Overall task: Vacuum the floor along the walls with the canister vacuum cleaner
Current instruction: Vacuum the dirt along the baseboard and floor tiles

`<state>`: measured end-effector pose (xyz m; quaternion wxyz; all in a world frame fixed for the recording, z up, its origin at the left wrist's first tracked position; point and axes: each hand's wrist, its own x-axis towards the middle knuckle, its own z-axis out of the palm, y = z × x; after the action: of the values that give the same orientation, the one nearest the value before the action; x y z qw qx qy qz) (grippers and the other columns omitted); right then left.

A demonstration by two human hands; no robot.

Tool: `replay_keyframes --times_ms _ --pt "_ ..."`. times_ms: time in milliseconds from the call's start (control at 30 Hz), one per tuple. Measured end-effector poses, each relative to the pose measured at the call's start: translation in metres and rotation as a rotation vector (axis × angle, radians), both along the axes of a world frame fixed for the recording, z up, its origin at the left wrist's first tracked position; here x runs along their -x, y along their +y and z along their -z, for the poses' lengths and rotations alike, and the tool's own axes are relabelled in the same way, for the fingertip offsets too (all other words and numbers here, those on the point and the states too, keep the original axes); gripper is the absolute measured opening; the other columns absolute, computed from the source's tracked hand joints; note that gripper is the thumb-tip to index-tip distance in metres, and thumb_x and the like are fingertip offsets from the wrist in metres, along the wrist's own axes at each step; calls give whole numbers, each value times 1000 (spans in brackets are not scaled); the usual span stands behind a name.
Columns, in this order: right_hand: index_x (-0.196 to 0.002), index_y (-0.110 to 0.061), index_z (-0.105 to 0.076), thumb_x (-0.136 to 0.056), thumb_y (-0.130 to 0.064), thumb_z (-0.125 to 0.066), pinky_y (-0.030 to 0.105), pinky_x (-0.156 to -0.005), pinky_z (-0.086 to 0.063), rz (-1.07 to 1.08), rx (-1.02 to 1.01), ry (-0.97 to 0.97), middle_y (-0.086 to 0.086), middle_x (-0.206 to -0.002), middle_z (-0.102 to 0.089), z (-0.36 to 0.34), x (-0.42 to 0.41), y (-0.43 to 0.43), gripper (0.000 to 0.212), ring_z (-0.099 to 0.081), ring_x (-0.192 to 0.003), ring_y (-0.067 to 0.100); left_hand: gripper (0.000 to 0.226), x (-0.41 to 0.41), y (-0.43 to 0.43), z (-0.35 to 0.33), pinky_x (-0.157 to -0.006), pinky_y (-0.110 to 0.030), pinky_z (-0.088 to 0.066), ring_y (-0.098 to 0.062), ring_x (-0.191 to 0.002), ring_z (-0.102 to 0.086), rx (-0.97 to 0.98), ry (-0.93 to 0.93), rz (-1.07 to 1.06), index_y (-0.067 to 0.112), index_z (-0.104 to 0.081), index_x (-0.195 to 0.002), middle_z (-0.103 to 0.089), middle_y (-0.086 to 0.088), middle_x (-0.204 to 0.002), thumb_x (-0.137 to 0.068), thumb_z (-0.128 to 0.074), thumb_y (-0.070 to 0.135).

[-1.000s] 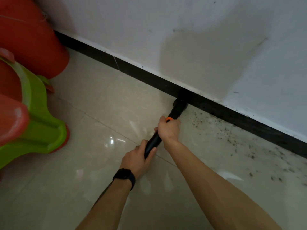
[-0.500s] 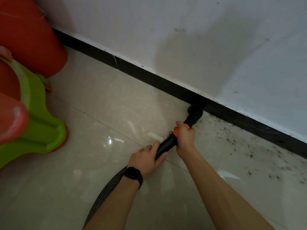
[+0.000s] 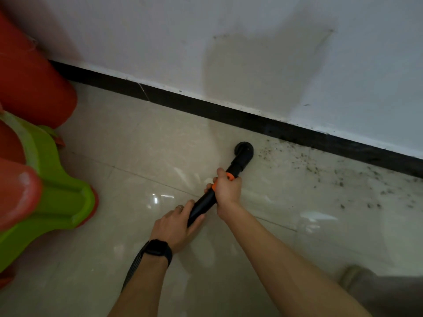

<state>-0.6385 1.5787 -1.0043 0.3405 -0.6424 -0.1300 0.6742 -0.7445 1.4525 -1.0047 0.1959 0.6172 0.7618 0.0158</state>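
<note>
At the left edge, a green plastic stool (image 3: 57, 197) sits between red plastic stools (image 3: 34, 88) — all tipped over.

Hose (image 3: 134, 267) mostly behind left forearm (image 3: 146, 291)

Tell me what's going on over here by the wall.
A person is vacuuming the floor edge. The right hand grips the black vacuum wand at its orange collar, and the left hand grips it further back, where the ribbed hose trails off under the forearm. The round nozzle sits on the tile just short of the black baseboard. Dark debris lies scattered along the baseboard to its right, not yet picked up.
</note>
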Motion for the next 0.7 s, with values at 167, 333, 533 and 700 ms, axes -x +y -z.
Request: replay_keyframes --times_ms 167,333,533,700 --pt "-99 -13 -44 -98 -14 -62 32 -50 -53 147 9 -9 6 -66 -52 -2 -25 -24 18 -53 -43 17 65 -7 -9 3 -56 -29 -43 -19 -79 -62 19 19 123 34 -37 -123 -58 5 -93 -83 -9 77" --pt "-101 -13 -45 -96 -11 -62 32 -49 -53 240 28 -37 6 -66 -53 -4 -49 -36 18 -54 -43 17 70 -21 -9 5 -56 -29 -40 -20 -82 -61 26 54 250 33 -37 -125 -59 4 -99 -82 -4 77" --pt "-100 -13 -47 -93 -11 -64 32 -50 -53 296 25 -31 3 -61 -54 -1 -72 -40 18 -54 -44 18 67 -39 -5 8 -59 -30 -44 -19 -85 -61 29 54 311 31 -37 -128 -60 4 -105 -85 -8 74" --pt "-99 -14 -47 -94 -12 -64 32 -48 -52 339 21 -54 5 -66 -53 2 -86 -34 18 -52 -41 17 65 -51 2 6 -60 -33 -46 -21 -86 -61 2 58 341 31 -36 -127 -59 4 -105 -86 -9 73"
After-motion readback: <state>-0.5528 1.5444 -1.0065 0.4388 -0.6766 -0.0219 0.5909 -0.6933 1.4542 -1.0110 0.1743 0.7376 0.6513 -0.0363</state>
